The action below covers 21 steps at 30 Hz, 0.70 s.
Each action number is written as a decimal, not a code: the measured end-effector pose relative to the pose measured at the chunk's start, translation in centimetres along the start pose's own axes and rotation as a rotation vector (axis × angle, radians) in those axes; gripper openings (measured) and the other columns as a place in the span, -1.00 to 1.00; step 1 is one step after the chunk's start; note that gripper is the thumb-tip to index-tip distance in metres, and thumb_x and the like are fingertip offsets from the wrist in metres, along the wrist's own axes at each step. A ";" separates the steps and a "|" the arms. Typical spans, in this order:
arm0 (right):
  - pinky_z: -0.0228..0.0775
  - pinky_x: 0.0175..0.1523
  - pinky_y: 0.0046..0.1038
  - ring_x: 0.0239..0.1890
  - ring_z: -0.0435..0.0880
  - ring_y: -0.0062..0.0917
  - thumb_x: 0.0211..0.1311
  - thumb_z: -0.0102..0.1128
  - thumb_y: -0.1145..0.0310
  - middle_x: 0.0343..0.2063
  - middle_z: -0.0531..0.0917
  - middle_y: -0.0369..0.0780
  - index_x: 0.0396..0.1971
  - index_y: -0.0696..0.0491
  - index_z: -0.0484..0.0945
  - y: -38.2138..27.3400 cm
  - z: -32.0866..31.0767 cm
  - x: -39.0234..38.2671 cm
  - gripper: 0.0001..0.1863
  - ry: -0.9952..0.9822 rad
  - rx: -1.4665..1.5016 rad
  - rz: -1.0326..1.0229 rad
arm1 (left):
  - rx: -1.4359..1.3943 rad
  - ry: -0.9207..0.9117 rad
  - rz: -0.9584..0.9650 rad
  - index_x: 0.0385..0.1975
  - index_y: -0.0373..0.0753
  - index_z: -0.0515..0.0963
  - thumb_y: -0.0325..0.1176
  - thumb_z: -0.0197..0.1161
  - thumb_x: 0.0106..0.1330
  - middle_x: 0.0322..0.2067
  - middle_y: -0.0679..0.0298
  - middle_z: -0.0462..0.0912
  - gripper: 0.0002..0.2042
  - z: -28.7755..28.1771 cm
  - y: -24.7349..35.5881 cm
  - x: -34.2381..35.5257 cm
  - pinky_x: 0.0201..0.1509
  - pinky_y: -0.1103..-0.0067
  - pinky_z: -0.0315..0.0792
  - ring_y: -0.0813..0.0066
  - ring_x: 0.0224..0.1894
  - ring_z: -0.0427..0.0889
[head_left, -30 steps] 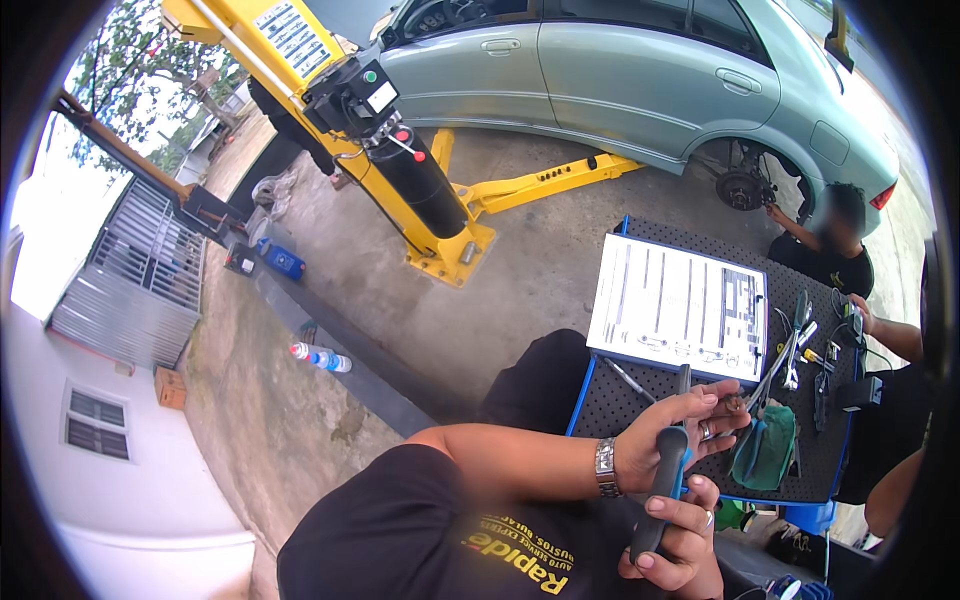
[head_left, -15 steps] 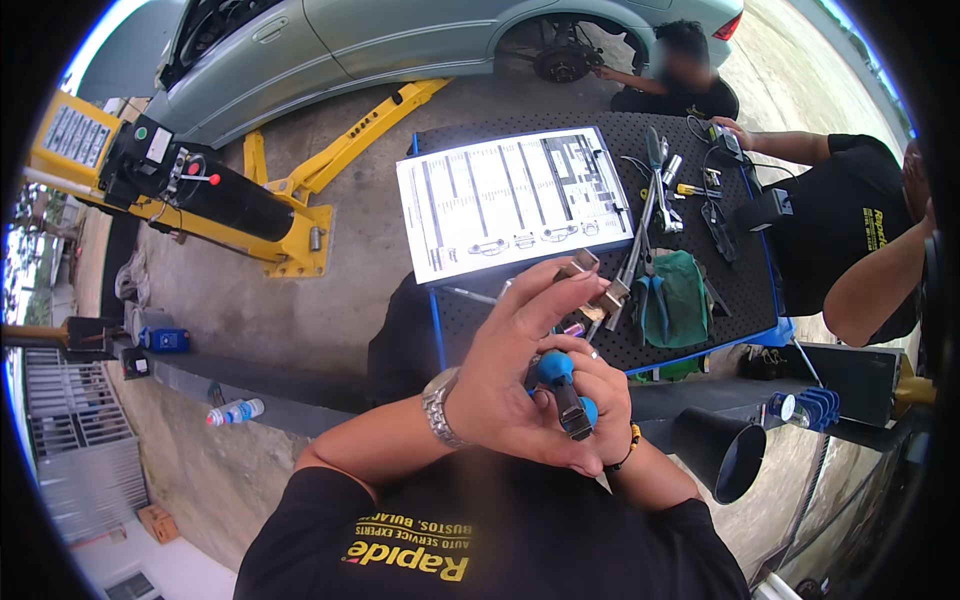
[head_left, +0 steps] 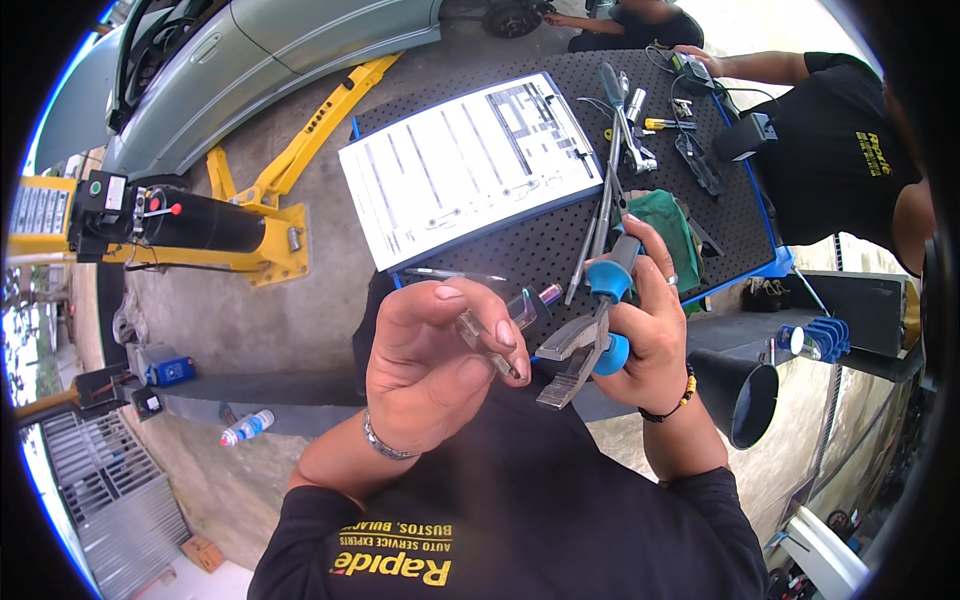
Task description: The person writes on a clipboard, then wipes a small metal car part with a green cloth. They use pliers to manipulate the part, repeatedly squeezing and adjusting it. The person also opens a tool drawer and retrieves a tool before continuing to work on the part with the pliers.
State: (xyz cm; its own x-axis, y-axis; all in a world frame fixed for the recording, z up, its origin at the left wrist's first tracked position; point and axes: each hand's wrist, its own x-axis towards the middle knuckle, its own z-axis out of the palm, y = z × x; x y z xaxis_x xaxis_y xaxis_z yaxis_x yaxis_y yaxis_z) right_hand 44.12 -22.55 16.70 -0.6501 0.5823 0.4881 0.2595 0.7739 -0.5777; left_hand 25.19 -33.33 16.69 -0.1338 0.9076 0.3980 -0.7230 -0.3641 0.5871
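Right hand clamped on blue-handled pliers, jaws open; left hand pinching clear screwdriver, both raised off perforated table front edge. Tools picked, actual work prob not started

Clear part half hidden by left-hand fingers, co-worker cut off at frame edge, form's print unreadable
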 end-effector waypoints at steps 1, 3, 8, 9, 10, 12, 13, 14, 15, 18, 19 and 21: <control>0.18 0.20 0.01 0.19 0.35 0.11 -0.17 0.29 0.42 -0.37 0.51 0.01 -0.71 0.11 0.46 0.2 -0.3 0.1 -0.83 -0.009 -0.031 -0.007 | -0.011 0.037 -0.018 0.23 -0.10 0.24 -0.67 0.12 0.27 -0.11 0.05 0.46 -0.46 0.3 0.1 -0.1 -0.02 0.44 0.53 0.35 -0.06 0.53; 0.12 0.23 0.09 0.19 0.37 0.08 -0.17 0.27 0.40 -0.39 0.49 0.01 -0.73 0.12 0.45 0.3 -0.9 0.2 -0.82 -0.039 -0.106 -0.012 | -0.037 0.109 -0.057 0.21 -0.06 0.24 -0.65 0.13 0.27 -0.13 0.05 0.45 -0.47 1.2 0.3 -0.1 0.00 0.44 0.51 0.34 -0.07 0.53; 0.12 0.27 0.13 0.18 0.41 0.06 -0.08 0.19 0.40 -0.31 0.56 0.03 -0.67 0.13 0.48 -0.4 -2.5 1.3 -0.86 -0.079 -0.318 -0.098 | 0.017 0.023 -0.054 0.18 -0.05 0.25 -0.60 0.18 0.27 -0.14 0.06 0.45 -0.50 0.6 0.4 -0.4 -0.01 0.47 0.47 0.36 -0.12 0.51; 0.11 0.28 0.13 0.18 0.41 0.06 -0.06 0.19 0.39 -0.32 0.55 0.05 -0.68 0.14 0.48 -0.5 -2.8 1.4 -0.84 -0.072 -0.339 -0.104 | 0.015 0.018 -0.051 0.18 -0.04 0.25 -0.60 0.19 0.27 -0.14 0.07 0.45 -0.50 0.5 0.4 -0.4 -0.03 0.48 0.47 0.36 -0.13 0.51; 0.11 0.28 0.13 0.18 0.42 0.06 -0.04 0.19 0.38 -0.32 0.55 0.07 -0.68 0.14 0.48 -0.6 -3.0 1.5 -0.83 -0.064 -0.359 -0.110 | 0.008 0.026 -0.045 0.18 -0.05 0.25 -0.59 0.19 0.27 -0.15 0.07 0.45 -0.50 0.6 0.4 -0.4 -0.04 0.48 0.47 0.37 -0.15 0.51; 0.11 0.28 0.14 0.17 0.42 0.07 0.04 0.19 0.35 -0.34 0.53 0.10 -0.70 0.14 0.47 -0.9 -3.3 1.7 -0.77 -0.066 -0.389 -0.129 | 0.001 0.041 -0.032 0.17 -0.07 0.25 -0.59 0.19 0.27 -0.17 0.08 0.46 -0.51 0.9 0.5 -0.4 -0.07 0.48 0.47 0.38 -0.18 0.52; 0.11 0.28 0.15 0.17 0.42 0.07 0.05 0.19 0.34 -0.35 0.53 0.09 -0.70 0.14 0.47 -1.0 -3.5 1.8 -0.76 -0.072 -0.397 -0.136 | 0.010 0.038 -0.054 0.17 -0.09 0.25 -0.60 0.19 0.27 -0.19 0.08 0.47 -0.51 0.8 0.7 -0.5 -0.08 0.48 0.48 0.38 -0.19 0.52; 0.12 0.28 0.15 0.18 0.42 0.08 0.06 0.19 0.33 -0.35 0.53 0.09 -0.70 0.13 0.46 -1.0 -3.6 1.8 -0.76 -0.078 -0.406 -0.144 | 0.018 0.035 -0.075 0.17 -0.11 0.25 -0.60 0.19 0.27 -0.21 0.08 0.47 -0.51 0.7 0.9 -0.5 -0.09 0.47 0.48 0.38 -0.20 0.53; 0.12 0.27 0.16 0.18 0.42 0.08 0.06 0.20 0.32 -0.35 0.53 0.08 -0.69 0.13 0.46 -1.1 -3.6 1.8 -0.75 -0.077 -0.404 -0.146 | 0.026 0.031 -0.097 0.16 -0.13 0.25 -0.61 0.19 0.27 -0.22 0.09 0.48 -0.52 0.6 1.1 -0.6 -0.10 0.46 0.48 0.38 -0.21 0.53; 0.13 0.26 0.19 0.18 0.42 0.08 0.05 0.22 0.30 -0.36 0.52 0.07 -0.68 0.13 0.46 -1.1 -3.5 1.7 -0.74 -0.081 -0.388 -0.154 | 0.095 0.002 -0.071 0.14 -0.20 0.27 -0.63 0.20 0.25 -0.25 0.08 0.50 -0.53 0.4 1.4 -0.8 -0.11 0.46 0.49 0.38 -0.23 0.53; 0.13 0.25 0.20 0.18 0.42 0.08 0.04 0.24 0.29 -0.37 0.52 0.07 -0.68 0.14 0.46 -1.1 -3.4 1.7 -0.74 -0.084 -0.377 -0.155 | 0.110 -0.015 -0.049 0.12 -0.22 0.29 -0.64 0.21 0.23 -0.25 0.06 0.50 -0.54 0.4 1.3 -0.7 -0.12 0.46 0.50 0.38 -0.22 0.53; 0.13 0.25 0.21 0.18 0.41 0.08 0.02 0.26 0.28 -0.38 0.53 0.06 -0.67 0.14 0.47 -1.0 -3.1 1.5 -0.73 -0.085 -0.358 -0.156 | 0.141 -0.040 0.001 0.09 -0.25 0.32 -0.66 0.22 0.21 -0.24 0.04 0.50 -0.56 0.4 1.1 -0.8 -0.13 0.46 0.50 0.38 -0.22 0.54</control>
State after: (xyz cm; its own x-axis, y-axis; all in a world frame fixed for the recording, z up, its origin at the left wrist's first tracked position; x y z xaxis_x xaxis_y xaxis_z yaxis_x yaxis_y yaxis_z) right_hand 45.06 -21.66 20.05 -0.7541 0.4398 0.4877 0.3757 0.8980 -0.2290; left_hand 24.75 -34.54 17.27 -0.1053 0.8989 0.4253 -0.6202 -0.3937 0.6785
